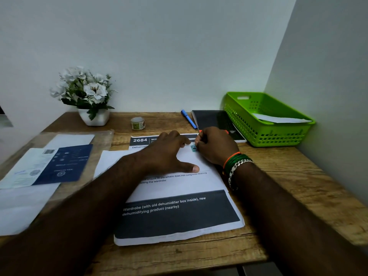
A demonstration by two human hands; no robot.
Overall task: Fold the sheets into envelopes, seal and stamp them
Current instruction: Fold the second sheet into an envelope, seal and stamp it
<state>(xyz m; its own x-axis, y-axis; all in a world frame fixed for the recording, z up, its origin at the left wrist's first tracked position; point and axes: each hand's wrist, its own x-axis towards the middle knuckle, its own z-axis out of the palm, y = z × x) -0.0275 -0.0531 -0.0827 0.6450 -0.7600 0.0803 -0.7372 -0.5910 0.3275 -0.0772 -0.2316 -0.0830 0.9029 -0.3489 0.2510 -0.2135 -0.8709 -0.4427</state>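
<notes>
Fingers of my left hand (168, 154) press flat on the folded white paper (191, 162) lying on the printed sheet (179, 212) on the desk (278, 176), while my right hand (214, 146) pinches a small blue stamp (193, 147) against its top edge.

Wooden desk (288, 168) carries printed sheets (179, 216), flower pot (94, 117), tape roll (137, 123), blue pen (188, 119), black notebook (215, 120), green basket (266, 134).

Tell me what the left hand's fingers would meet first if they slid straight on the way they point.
Probably the small teal stamp pinched by the right hand, just beyond the left hand on the white folded sheet; depth is unclear.
</notes>
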